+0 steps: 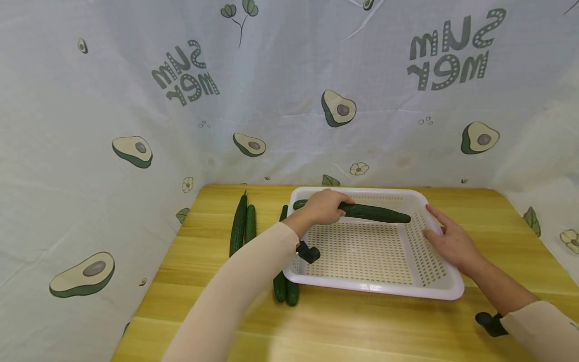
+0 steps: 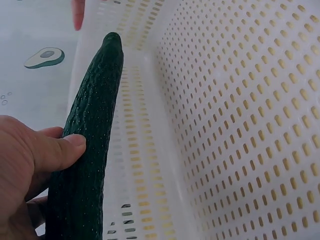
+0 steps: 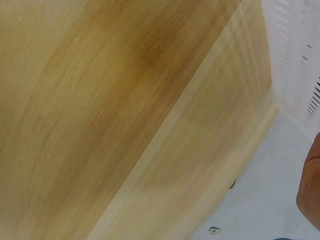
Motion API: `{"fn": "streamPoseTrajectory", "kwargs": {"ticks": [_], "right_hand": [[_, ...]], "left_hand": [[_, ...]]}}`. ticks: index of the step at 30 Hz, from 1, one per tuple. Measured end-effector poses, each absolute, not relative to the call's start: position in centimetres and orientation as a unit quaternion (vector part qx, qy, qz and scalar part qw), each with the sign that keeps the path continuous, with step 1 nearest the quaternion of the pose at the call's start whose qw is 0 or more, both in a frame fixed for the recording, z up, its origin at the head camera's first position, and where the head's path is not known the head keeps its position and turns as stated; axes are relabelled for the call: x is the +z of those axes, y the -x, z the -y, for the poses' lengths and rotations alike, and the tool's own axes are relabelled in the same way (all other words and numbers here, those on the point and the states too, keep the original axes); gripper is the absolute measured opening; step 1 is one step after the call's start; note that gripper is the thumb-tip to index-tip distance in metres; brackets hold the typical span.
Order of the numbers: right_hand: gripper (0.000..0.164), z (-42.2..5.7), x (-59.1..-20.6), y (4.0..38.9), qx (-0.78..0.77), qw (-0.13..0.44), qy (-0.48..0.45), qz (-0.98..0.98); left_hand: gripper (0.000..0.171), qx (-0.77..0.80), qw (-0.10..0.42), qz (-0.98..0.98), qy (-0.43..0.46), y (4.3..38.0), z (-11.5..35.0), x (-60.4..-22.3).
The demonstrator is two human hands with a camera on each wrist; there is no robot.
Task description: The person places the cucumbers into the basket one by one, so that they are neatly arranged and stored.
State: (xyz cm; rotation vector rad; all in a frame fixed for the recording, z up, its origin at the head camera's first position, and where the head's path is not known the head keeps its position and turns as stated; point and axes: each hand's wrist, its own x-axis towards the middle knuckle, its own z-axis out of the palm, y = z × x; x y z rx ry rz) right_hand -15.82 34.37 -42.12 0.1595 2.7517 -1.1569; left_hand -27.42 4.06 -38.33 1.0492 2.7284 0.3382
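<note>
A long dark green cucumber (image 1: pixel 377 213) lies across the far side of a white plastic basket (image 1: pixel 366 286), above its floor. My left hand (image 1: pixel 324 206) grips it around the middle from above; the left wrist view shows the thumb pressed along the bumpy skin of this cucumber (image 2: pixel 92 115). On the basket's right side my right hand (image 1: pixel 454 246) holds the rim, thumb on the inside and fingers at the outer edge. Only a bit of that right hand (image 3: pixel 311 187) shows in the right wrist view. No other cucumber is visible inside the basket.
Two cucumbers (image 1: pixel 237 229) lie side by side on the wooden table (image 1: pixel 353 332), left of the basket. More cucumbers (image 1: pixel 292 292) are partly hidden by the basket's left edge and my left arm. A cloth with avocado prints (image 1: pixel 289 75) hangs behind the table.
</note>
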Motion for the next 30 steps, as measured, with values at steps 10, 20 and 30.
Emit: {"fn": "streamPoseTrajectory", "kwargs": {"ticks": [10, 20, 30], "right_hand": [[0.073, -34.1, -42.1, 15.7, -0.392, 0.074, -0.053, -0.915], [0.073, -34.0, -42.1, 15.7, -0.396, 0.069, -0.051, -0.914], [0.073, -34.3, -42.3, 15.5, -0.397, 0.071, -0.053, -0.914]], "left_hand": [[0.042, 0.040, 0.077, -0.935, -0.343, 27.9, -5.4, -40.5], [0.040, 0.068, 0.101, -0.938, -0.325, 28.1, -5.2, -40.5], [0.043, 0.091, 0.103, -0.938, -0.319, 28.3, -4.5, -40.4]]}}
